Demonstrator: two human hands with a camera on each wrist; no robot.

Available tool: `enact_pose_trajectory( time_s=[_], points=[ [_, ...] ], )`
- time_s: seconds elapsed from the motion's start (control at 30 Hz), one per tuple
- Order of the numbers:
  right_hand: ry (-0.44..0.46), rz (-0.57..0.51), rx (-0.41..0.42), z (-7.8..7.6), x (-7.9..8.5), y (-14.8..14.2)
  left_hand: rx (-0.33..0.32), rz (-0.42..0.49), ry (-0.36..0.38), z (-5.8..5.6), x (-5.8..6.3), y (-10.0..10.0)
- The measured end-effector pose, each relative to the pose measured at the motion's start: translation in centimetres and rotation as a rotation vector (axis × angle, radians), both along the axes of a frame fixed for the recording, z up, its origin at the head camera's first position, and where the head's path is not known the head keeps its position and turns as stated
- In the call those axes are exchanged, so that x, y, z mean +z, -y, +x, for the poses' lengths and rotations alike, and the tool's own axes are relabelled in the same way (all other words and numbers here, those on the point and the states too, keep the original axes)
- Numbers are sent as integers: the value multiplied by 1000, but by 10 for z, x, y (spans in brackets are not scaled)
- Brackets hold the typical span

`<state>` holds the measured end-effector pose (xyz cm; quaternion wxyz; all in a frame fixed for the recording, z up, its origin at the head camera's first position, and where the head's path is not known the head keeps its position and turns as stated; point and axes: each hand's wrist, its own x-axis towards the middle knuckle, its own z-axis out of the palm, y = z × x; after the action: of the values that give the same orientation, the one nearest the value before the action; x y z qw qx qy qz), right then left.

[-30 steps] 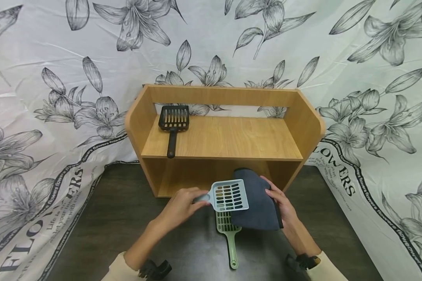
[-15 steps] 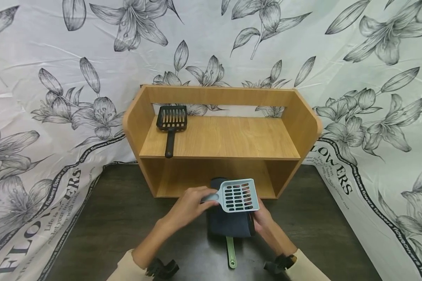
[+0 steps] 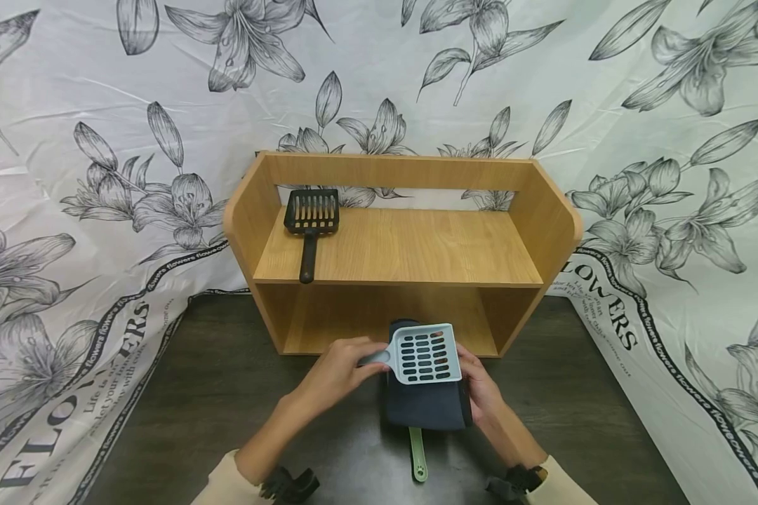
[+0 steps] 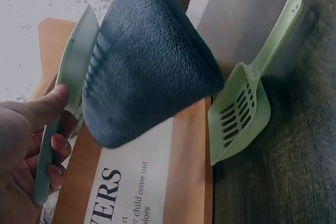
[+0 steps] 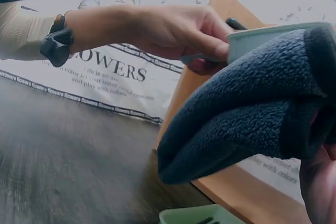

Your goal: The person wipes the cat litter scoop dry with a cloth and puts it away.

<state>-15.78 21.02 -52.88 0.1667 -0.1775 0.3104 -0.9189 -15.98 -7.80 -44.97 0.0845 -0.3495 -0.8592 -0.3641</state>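
Toward the near side of the desk, two cream sleeves reach in, a black wrist device on each arm. Between them lies a green scoop, about midway between the desk's left and right edges, handle pointing nearward, its slotted head out of the head camera's sight. And what covers it from above? A dark blue cloth, folded thick, held up off the desk! The right hand has it, fingers curled on the cloth's right side, partly hidden by the folds. Opposite, the left hand, and that's a neat pinch: thumb and fingers on the handle of a pale blue scoop. Its slotted head sits out over the cloth; whether the two touch, I can't tell.

Beyond the hands, a two-level wooden shelf stands toward the desk's far edge. Up on its top board, close to the left end, a black scoop, slotted head toward the back edge, handle running to the front edge. Farthest off, a white sheet with line-drawn lilies, its lettered bands slanting down beside the desk's left and right edges.
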Motion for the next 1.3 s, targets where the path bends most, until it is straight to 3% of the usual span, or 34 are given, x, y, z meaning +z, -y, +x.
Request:
enact_pose_trajectory(
  time_s=[0.23, 0.43, 0.6, 0.9, 1.1, 1.3],
  points=[
    [93, -3, 48, 2, 13, -20, 6, -9, 2, 0, -3, 7],
    [52, -90, 91, 3, 24, -32, 18, -14, 4, -1, -5, 15],
    [18, -36, 50, 4, 31, -36, 43, -36, -2, -1, -8, 21],
    [-137, 370, -270, 18, 48, -39, 158, -87, 12, -3, -8, 29],
    [-308, 505, -483, 32, 65, -28, 208, -63, -5, -7, -8, 33],
    [-493, 710, -734, 52, 76, -5, 242, -64, -23, -8, -8, 31]
  ],
)
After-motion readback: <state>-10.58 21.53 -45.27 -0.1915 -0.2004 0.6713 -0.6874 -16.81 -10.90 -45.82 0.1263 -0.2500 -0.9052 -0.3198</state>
